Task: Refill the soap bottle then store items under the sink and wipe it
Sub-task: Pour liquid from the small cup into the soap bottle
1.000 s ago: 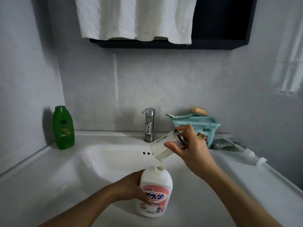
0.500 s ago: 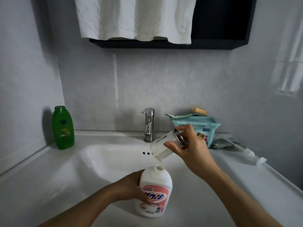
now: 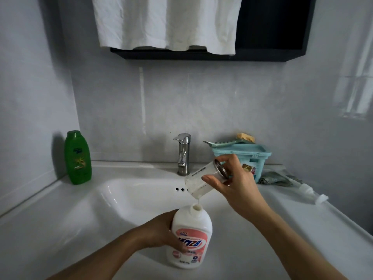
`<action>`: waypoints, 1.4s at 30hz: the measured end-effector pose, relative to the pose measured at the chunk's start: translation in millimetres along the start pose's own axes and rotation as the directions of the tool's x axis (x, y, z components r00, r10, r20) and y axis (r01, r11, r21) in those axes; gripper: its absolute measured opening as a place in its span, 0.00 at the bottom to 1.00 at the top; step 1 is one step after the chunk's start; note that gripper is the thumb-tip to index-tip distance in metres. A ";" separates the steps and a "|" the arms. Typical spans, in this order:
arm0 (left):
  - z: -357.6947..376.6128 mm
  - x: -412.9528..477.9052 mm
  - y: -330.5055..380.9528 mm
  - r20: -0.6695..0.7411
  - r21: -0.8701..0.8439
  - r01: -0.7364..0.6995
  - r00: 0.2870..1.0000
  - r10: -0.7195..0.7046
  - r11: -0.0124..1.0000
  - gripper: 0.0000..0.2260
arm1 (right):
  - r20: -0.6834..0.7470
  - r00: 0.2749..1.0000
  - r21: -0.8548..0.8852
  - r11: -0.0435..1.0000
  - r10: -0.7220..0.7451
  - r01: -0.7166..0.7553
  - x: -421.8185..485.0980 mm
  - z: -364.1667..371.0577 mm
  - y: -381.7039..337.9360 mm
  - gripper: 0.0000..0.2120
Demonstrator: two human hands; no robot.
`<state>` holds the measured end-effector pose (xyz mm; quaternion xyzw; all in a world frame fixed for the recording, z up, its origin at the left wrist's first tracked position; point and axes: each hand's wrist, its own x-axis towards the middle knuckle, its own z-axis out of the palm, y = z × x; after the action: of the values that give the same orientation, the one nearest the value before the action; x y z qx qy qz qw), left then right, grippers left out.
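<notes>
A white soap bottle [image 3: 190,229] with a pink label stands upright in the white sink [image 3: 131,201], its neck uncapped. My left hand [image 3: 161,231] grips its side. My right hand [image 3: 236,184] holds a clear container [image 3: 200,181] tipped mouth-down just above the bottle's neck, and a thin white stream runs from it into the opening. A white pump head [image 3: 311,194] lies on the counter at the right, beside a grey-green cloth [image 3: 276,177].
A green bottle [image 3: 77,157] stands at the back left corner. The steel faucet [image 3: 183,153] is behind the basin. A teal basket [image 3: 250,156] with a brush on top sits back right. A white towel [image 3: 165,23] hangs from the dark cabinet above.
</notes>
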<state>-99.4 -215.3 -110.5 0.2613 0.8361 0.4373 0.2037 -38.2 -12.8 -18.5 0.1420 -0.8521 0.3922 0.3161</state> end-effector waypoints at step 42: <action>0.5 2.4 -3.5 -0.014 -0.003 -0.020 1.000 0.020 1.000 0.31 | 0.016 1.000 -0.003 1.000 0.004 -0.004 0.5 0.9 0.7 0.23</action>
<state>-101.9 -215.3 -113.9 0.2662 0.8342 0.4423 0.1941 -39.4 -13.0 -19.0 0.1427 -0.8556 0.3903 0.3087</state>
